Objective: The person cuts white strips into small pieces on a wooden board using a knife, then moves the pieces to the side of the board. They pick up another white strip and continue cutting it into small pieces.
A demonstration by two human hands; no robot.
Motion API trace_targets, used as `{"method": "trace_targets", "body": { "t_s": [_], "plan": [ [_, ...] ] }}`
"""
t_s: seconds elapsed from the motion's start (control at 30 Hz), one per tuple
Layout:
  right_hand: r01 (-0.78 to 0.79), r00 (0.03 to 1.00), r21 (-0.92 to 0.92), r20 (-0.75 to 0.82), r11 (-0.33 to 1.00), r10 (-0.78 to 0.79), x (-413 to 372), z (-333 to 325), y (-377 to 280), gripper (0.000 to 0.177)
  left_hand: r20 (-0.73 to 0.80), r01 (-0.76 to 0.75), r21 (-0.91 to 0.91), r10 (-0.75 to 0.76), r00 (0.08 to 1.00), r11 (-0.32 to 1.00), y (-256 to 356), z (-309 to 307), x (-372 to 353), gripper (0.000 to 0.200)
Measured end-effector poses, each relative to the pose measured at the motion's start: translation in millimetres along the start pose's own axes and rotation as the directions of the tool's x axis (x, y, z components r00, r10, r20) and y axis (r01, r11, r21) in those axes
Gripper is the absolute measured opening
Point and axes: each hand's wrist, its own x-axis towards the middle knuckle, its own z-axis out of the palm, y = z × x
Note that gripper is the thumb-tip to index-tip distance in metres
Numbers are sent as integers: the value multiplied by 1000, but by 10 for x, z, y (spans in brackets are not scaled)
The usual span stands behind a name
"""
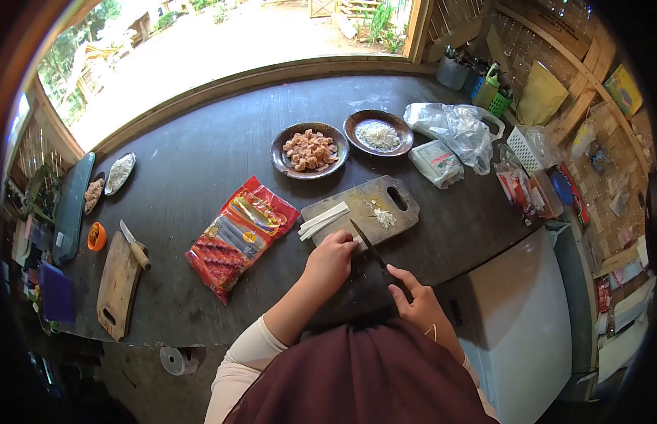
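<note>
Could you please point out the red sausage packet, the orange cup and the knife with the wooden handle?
Red sausage packet (242,237): head view, middle of its front.
Orange cup (96,241): head view, its outer wall.
Knife with the wooden handle (139,254): head view, on the handle.

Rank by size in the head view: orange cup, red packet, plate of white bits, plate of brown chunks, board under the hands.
1. Red packet and board: too close
2. Plate of brown chunks
3. Plate of white bits
4. Orange cup
</note>
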Motion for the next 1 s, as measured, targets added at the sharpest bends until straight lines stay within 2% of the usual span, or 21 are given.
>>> {"method": "trace_targets", "body": {
  "t_s": [0.1, 0.43, 0.6, 0.73, 0.8, 1.0],
  "plan": [
    [-69, 997, -13, 36, 998, 69, -8, -19, -27, 39, -18, -5, 6, 5, 1000, 1000, -1, 20, 4, 22],
    [-25, 999, 1, 27, 1000, 25, 18, -3, 35, 38, -22, 3, -12, -3, 1000, 1000, 5, 8, 5, 22],
    [-105, 994, 7, 34, 994, 104, 29, -16, -1, 38, -13, 11, -38, -12, 1000, 999, 9, -14, 16, 22],
    [-78, 997, 16, 19, 997, 78, 27, -27, -9, 38, -4, 7, -47, -7, 1000, 999, -2, -17, 17, 22],
    [-112, 991, 39, 73, 993, 109, 23, -31, -4, 38, -5, 2, -48, -3, 1000, 999, -5, -18, 13, 22],
    [-106, 994, 54, 35, 993, 104, 26, -17, 33, 37, 0, 13, -71, -13, 1000, 997, 6, -29, 11, 23]
  ]
}}
